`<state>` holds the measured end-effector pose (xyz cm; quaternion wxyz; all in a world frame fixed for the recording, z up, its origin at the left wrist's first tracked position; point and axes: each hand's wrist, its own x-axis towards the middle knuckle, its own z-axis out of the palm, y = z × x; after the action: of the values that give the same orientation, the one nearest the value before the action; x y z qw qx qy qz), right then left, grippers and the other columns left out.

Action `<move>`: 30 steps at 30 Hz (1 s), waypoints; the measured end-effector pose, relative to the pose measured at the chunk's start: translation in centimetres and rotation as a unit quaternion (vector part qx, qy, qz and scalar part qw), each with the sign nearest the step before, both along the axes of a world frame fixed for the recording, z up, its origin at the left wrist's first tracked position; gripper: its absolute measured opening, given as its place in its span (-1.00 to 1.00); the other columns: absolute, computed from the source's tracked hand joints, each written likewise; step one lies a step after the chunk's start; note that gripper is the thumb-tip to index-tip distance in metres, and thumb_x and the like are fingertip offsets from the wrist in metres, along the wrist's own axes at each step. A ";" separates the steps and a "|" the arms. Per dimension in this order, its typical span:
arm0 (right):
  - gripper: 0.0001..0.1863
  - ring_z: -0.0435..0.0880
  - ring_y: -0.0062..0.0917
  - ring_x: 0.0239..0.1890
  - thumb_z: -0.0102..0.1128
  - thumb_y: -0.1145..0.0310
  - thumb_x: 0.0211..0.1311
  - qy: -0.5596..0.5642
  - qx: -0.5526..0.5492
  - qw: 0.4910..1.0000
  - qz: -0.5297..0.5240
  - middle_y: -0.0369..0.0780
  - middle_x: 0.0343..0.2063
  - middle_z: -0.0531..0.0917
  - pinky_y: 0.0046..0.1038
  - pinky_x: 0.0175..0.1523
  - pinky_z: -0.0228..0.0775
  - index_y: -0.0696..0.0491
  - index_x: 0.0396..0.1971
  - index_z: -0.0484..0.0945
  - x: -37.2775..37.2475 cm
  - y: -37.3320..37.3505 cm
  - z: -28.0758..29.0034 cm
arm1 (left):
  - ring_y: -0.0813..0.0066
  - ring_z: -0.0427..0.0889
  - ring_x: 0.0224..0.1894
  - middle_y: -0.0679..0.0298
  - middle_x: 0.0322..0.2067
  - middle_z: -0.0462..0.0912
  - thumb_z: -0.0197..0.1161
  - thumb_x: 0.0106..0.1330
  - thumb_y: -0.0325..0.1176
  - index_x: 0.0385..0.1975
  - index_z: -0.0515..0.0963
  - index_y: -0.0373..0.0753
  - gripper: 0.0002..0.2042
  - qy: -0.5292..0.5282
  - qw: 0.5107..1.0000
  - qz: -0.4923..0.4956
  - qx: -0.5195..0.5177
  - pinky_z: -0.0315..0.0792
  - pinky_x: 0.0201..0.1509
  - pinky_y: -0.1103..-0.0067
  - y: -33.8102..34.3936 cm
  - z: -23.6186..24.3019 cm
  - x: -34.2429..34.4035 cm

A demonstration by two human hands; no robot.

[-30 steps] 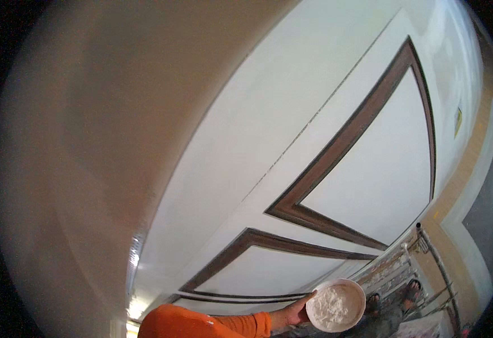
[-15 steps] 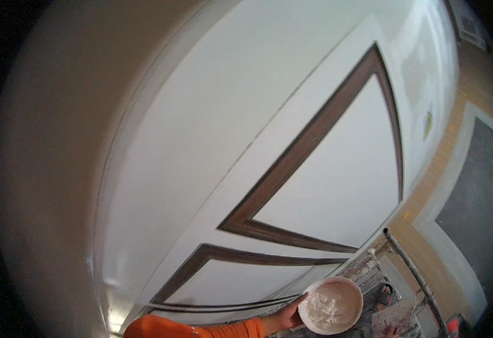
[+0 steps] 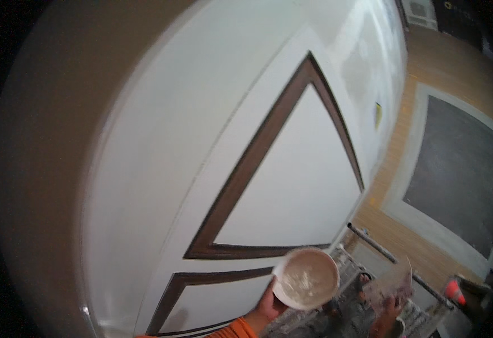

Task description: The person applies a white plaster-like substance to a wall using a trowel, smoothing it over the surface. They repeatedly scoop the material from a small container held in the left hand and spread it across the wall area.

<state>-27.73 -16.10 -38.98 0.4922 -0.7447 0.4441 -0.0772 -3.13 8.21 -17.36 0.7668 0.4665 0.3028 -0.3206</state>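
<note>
My left hand (image 3: 270, 306), at the end of an orange sleeve, grips the rim of a round whitish bowl (image 3: 308, 280) from its left side. Pale, lumpy paste coats the inside, and the bowl tips toward me. To the right and lower down, my right hand (image 3: 392, 310) is closed around a wide, flat, paste-smeared putty knife (image 3: 388, 286); its handle is mostly hidden by my fingers. The blade is apart from the bowl. A white wall (image 3: 291, 186) with dark brown frame moulding (image 3: 260, 147) rises in front of both hands.
Paste-spattered scaffold bars (image 3: 373, 243) run beside and below me, with my foot (image 3: 365, 278) on the platform. Far below lies a wood-coloured floor (image 3: 443, 56) with a dark grey panel (image 3: 460, 169). An orange-red object (image 3: 455, 292) is at the lower right.
The view has swung to the right, showing more floor. My left hand has raised the bowl and tilted it. My right hand and the putty knife have come up more fully into view.
</note>
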 end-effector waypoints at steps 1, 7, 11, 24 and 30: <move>-0.59 0.34 -0.22 0.13 0.21 0.12 0.29 -0.048 -0.015 0.998 -0.028 -0.01 0.13 0.31 -0.32 0.19 0.33 0.01 0.04 0.51 2.4 -1.2 2.4 | 0.21 0.32 0.33 0.23 0.32 0.33 -0.04 0.44 0.16 0.37 0.20 -0.12 -0.37 -0.019 1.000 0.005 0.024 0.19 0.43 0.20 -1.4 1.3 1.2; -0.77 0.63 -0.26 -0.28 0.20 0.53 0.19 -0.198 -0.172 0.944 0.199 -0.15 -0.25 0.68 -0.30 -0.07 0.47 0.11 -0.13 0.56 17.5 -9.1 27.6 | 0.24 0.31 0.34 0.19 0.33 0.28 -0.07 0.44 0.19 0.39 0.12 -0.12 -0.33 -0.119 0.992 0.029 -0.011 0.24 0.42 0.23 -5.0 3.2 7.7; -0.57 0.66 -0.34 -0.28 0.22 0.47 0.11 -0.121 -0.219 0.876 0.413 -0.22 -0.18 0.70 -0.29 -0.23 0.56 -0.06 0.04 0.54 23.5 -9.5 34.1 | 0.22 0.32 0.33 0.13 0.31 0.28 -0.02 0.46 0.09 0.39 0.09 -0.20 -0.35 -0.221 0.973 0.012 -0.067 0.26 0.41 0.21 -7.7 4.2 9.4; -0.65 0.64 -0.31 -0.30 0.13 0.36 0.15 -0.027 -0.277 0.752 0.597 -0.22 -0.44 0.65 -0.30 -0.32 0.55 -0.05 -0.02 0.55 29.5 -5.8 34.0 | 0.22 0.37 0.29 0.06 0.23 0.32 0.30 0.24 0.13 0.35 0.09 -0.26 -0.16 -0.265 0.962 -0.055 -0.042 0.42 0.30 0.32 -9.5 2.8 11.8; -0.64 0.65 -0.34 -0.26 0.13 0.36 0.17 -0.053 -0.264 0.784 0.559 -0.21 -0.34 0.66 -0.31 -0.27 0.56 -0.10 0.01 0.55 30.5 -7.1 34.6 | 0.19 0.40 0.27 0.04 0.23 0.31 0.27 0.25 0.15 0.36 0.05 -0.29 -0.14 -0.225 0.973 -0.003 -0.055 0.44 0.28 0.32 -10.4 2.0 10.7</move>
<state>2.74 -23.18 -4.37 0.2560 -0.9581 -0.1150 0.0575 7.62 -2.15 -15.34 0.8388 0.4848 0.1028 -0.2255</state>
